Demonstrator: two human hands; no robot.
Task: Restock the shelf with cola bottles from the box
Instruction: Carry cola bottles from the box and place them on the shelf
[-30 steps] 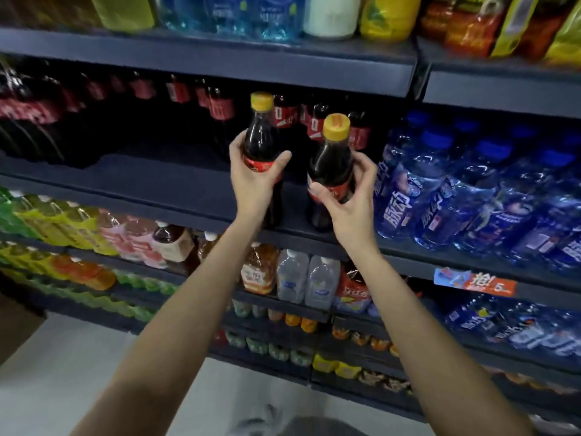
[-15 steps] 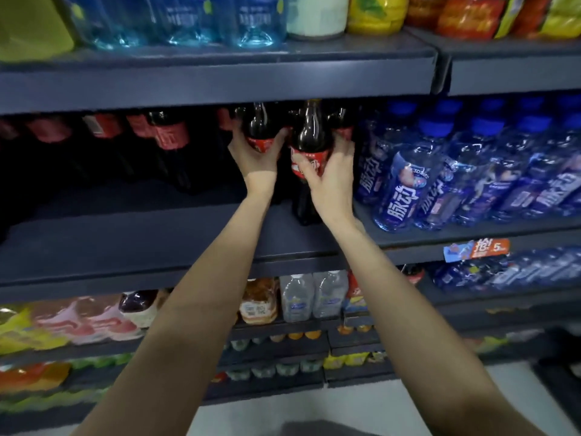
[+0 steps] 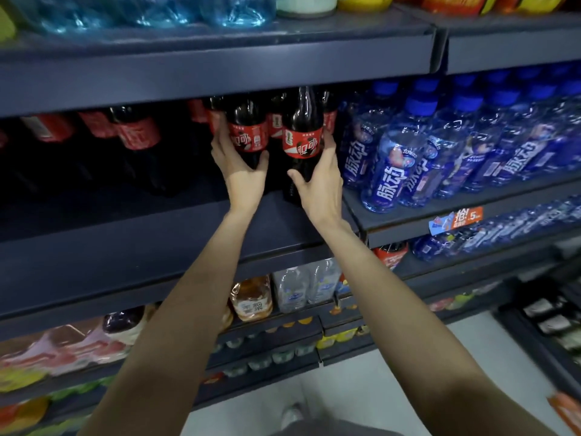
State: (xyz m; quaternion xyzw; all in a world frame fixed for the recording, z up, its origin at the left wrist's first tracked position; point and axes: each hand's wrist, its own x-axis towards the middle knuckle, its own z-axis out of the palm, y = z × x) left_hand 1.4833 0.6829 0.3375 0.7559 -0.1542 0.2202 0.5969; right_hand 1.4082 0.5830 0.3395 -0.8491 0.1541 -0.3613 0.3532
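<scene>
Two dark cola bottles with red labels stand deep on the dark middle shelf [image 3: 157, 247]. My left hand [image 3: 242, 171] wraps the lower body of the left cola bottle [image 3: 246, 133]. My right hand [image 3: 320, 184] grips the right cola bottle [image 3: 301, 130] from below and the right. Their caps are hidden behind the upper shelf edge [image 3: 220, 80]. More cola bottles [image 3: 135, 133] stand behind and to the left. The box is not in view.
Blue sports-drink bottles [image 3: 393, 171] crowd the shelf just right of the cola. A price tag [image 3: 456, 218] hangs on that shelf's edge. Lower shelves hold tea, water and juice bottles [image 3: 251, 297]. Pale floor [image 3: 345, 388] lies below.
Both hands have carried the two cola bottles from in front of the shelf up and inward under the upper shelf. My grip has slid lower on the bottles.
</scene>
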